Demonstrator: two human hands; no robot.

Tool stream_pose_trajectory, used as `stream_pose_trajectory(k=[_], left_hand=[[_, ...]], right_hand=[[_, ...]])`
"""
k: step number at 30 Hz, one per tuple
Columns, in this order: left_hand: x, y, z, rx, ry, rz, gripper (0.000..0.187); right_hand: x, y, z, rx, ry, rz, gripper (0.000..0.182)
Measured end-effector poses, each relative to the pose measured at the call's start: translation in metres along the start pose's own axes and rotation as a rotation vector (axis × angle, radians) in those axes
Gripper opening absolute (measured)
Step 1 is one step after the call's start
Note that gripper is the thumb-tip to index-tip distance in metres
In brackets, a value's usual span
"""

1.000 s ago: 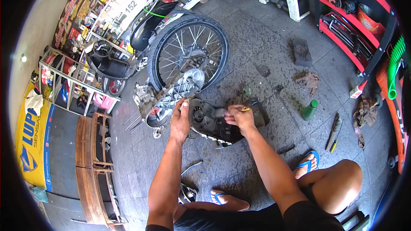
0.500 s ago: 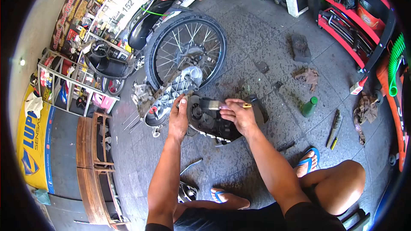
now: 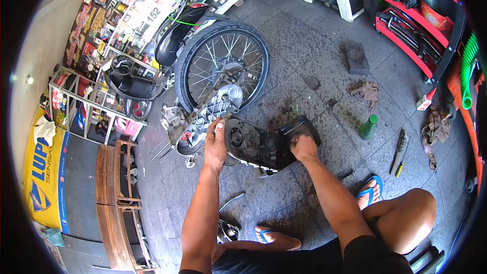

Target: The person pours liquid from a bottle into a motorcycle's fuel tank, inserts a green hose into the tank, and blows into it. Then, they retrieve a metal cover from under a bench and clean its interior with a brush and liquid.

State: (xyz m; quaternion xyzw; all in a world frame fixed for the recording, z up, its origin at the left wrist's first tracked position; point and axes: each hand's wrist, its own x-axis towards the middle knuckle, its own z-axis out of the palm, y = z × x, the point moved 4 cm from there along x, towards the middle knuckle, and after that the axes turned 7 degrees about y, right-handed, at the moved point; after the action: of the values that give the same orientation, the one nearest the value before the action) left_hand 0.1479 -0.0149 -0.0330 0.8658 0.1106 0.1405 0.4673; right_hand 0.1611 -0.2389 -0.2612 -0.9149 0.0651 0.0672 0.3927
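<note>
My left hand (image 3: 215, 144) is closed on the left edge of a dark, grimy engine cover (image 3: 256, 142), its thumb on top. The cover is tilted up, with its hollow inner side facing me and a pale ribbed lower edge. A black open container (image 3: 304, 124) lies behind and to the right of it. Inside that container's opening, my right hand (image 3: 304, 148) is closed, knuckles up. The paintbrush it held half a second ago is hidden from sight now.
A spoked wheel (image 3: 225, 66) and a bare engine case (image 3: 218, 109) lie ahead. To the right are a green bottle (image 3: 369, 127), a wire brush (image 3: 399, 152), rags (image 3: 435, 131) and a red tool cart (image 3: 406, 40). A wooden bench (image 3: 106, 198) stands left.
My right hand has moved right and down from the cover into the black container, taking the paintbrush out of sight. My left hand keeps its hold on the cover.
</note>
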Motion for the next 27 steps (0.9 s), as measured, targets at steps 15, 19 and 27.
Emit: stream_pose_trajectory(k=[15, 19, 27], left_hand=[[0.008, -0.011, -0.003, -0.145, 0.008, -0.093, 0.063], [0.007, -0.012, -0.006, -0.221, -0.023, -0.114, 0.064], [0.008, -0.013, -0.009, -0.136, 0.023, -0.066, 0.064]], right_hand=[[-0.059, -0.154, -0.114, 1.049, -0.110, -0.569, 0.015], [-0.039, -0.122, -0.102, 0.886, -0.153, -0.419, 0.012], [-0.045, -0.105, -0.040, 1.595, -0.499, 0.052, 0.021]])
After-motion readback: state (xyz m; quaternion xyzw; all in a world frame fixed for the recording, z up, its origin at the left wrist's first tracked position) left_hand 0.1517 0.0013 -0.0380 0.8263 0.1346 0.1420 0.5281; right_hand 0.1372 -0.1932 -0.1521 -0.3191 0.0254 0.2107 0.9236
